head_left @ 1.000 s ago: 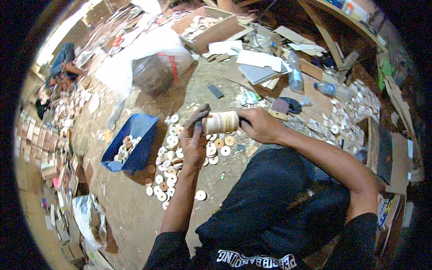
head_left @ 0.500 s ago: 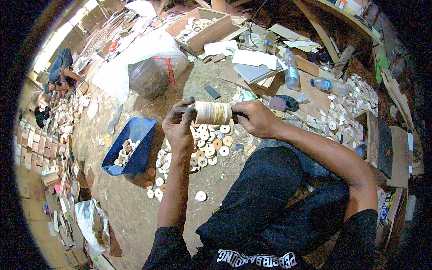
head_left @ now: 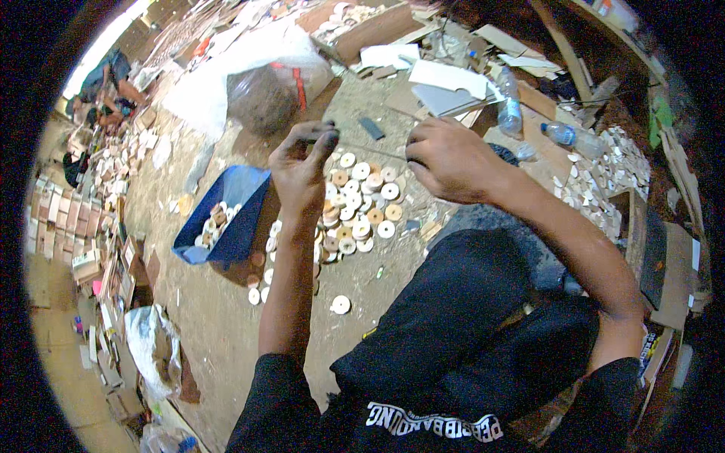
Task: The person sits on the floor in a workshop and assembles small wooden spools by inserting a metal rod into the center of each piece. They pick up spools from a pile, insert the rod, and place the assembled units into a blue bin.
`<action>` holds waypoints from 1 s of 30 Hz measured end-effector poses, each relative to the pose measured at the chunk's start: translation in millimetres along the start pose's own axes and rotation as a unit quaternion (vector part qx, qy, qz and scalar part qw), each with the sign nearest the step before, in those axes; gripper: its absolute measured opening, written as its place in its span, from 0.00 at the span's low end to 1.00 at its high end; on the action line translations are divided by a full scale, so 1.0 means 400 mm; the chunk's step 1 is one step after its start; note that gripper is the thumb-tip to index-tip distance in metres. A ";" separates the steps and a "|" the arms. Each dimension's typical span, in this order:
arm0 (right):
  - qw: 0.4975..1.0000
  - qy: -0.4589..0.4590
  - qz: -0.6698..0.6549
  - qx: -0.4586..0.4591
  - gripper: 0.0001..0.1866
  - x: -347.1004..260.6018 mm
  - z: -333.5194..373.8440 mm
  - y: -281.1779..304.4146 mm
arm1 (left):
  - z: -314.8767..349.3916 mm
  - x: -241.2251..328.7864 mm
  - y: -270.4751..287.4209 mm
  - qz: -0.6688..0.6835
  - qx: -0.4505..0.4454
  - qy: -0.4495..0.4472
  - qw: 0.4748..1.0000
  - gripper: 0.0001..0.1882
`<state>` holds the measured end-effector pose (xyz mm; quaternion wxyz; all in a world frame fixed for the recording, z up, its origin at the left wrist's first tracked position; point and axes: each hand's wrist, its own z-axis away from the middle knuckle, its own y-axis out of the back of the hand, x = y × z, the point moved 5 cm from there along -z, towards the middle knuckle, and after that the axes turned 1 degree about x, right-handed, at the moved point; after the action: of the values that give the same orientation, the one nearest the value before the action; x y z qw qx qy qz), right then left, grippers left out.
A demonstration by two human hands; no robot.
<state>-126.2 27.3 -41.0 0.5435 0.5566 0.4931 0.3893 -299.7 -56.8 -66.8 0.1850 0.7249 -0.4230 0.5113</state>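
My left hand (head_left: 300, 162) is raised over the floor, thumb and fingertips pinched on one end of a thin rod (head_left: 377, 152). My right hand (head_left: 457, 160) is closed in a fist round the other end. Only a faint, blurred line of the rod shows between them, with no discs visible on it. Just below lies a pile of small round wooden discs (head_left: 351, 198), pale and brown, many with a centre hole. A blue cut-open plastic container (head_left: 257, 198) with several discs inside stands left of my left forearm.
A large pale sack (head_left: 198, 106) and a dark rectangular block (head_left: 371, 127) lie beyond my hands. Plastic bottles (head_left: 510, 109) and white board offcuts (head_left: 451, 78) are at the far right. Wood scraps (head_left: 57, 215) line the left, where another person (head_left: 106, 87) bends down.
The stack of discs that was between my hands is no longer there. My right hand has moved to the right, away from my left, and a thin rod shows between them.
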 end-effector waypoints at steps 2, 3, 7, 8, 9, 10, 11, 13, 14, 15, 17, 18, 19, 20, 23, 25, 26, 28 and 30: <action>0.992 0.004 -0.127 0.001 0.16 -0.005 0.011 -0.024 | 0.014 -0.011 0.014 -0.045 -0.022 -0.018 0.999 0.04; 0.988 -0.004 -0.154 0.015 0.18 -0.005 0.015 -0.035 | 0.021 -0.023 0.022 -0.037 -0.033 -0.042 0.998 0.05; 0.974 -0.035 -0.210 0.083 0.24 0.009 0.024 -0.062 | 0.177 -0.169 0.124 -0.246 -0.028 0.070 0.966 0.15; 0.969 -0.047 -0.216 0.109 0.23 0.020 0.025 -0.061 | 0.259 -0.225 0.121 -0.241 -0.077 0.081 0.964 0.21; 0.963 -0.056 -0.224 0.139 0.22 0.029 0.022 -0.062 | 0.367 -0.292 0.161 -0.461 -0.180 0.174 0.851 0.23; 0.962 -0.051 -0.221 0.150 0.20 0.035 0.023 -0.063 | 0.474 -0.339 0.194 -0.513 -0.263 0.193 0.794 0.25; 0.963 -0.085 -0.209 0.149 0.19 0.048 0.020 -0.068 | 0.572 -0.391 0.253 -0.563 -0.320 0.265 0.714 0.25; 0.962 -0.066 -0.202 0.169 0.17 0.046 0.020 -0.069 | 0.694 -0.418 0.322 -0.639 -0.258 0.149 0.709 0.20; 0.958 -0.043 -0.233 0.162 0.17 0.038 0.020 -0.074 | 0.742 -0.439 0.347 -0.636 -0.247 0.173 0.710 0.18; 0.957 -0.049 -0.251 0.139 0.17 0.034 0.022 -0.081 | 0.786 -0.457 0.366 -0.630 -0.247 0.226 0.700 0.17; 0.941 -0.056 -0.317 0.107 0.15 0.026 0.022 -0.090 | 0.811 -0.463 0.380 -0.633 -0.219 0.235 0.705 0.14; 0.941 -0.078 -0.316 0.095 0.15 0.028 0.020 -0.094 | 0.809 -0.457 0.382 -0.631 -0.202 0.234 0.712 0.13; 0.934 -0.073 -0.335 0.099 0.15 0.025 0.020 -0.092 | 0.807 -0.445 0.388 -0.608 -0.172 0.245 0.735 0.13; 0.940 -0.077 -0.318 0.096 0.15 0.026 0.019 -0.091 | 0.807 -0.430 0.394 -0.581 -0.138 0.254 0.761 0.13; 0.945 -0.074 -0.301 0.101 0.14 0.030 0.018 -0.088 | 0.824 -0.380 0.456 -0.593 -0.081 0.275 0.752 0.14; 0.946 -0.089 -0.298 0.097 0.13 0.037 0.021 -0.090 | 0.862 -0.351 0.533 -0.659 -0.106 0.322 0.671 0.17; 0.943 -0.092 -0.306 0.093 0.12 0.038 0.019 -0.094 | 0.879 -0.342 0.580 -0.674 -0.117 0.354 0.638 0.21; 0.946 -0.085 -0.300 0.094 0.13 0.038 0.018 -0.094 | 0.906 -0.331 0.649 -0.662 -0.031 0.393 0.637 0.23; 0.947 -0.082 -0.296 0.092 0.13 0.036 0.016 -0.095 | 0.930 -0.337 0.671 -0.641 -0.020 0.397 0.657 0.24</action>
<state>-121.6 37.1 -80.6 0.6190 0.4635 0.6232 0.1169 -313.8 -414.2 -383.9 0.6313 0.5408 0.2505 0.4963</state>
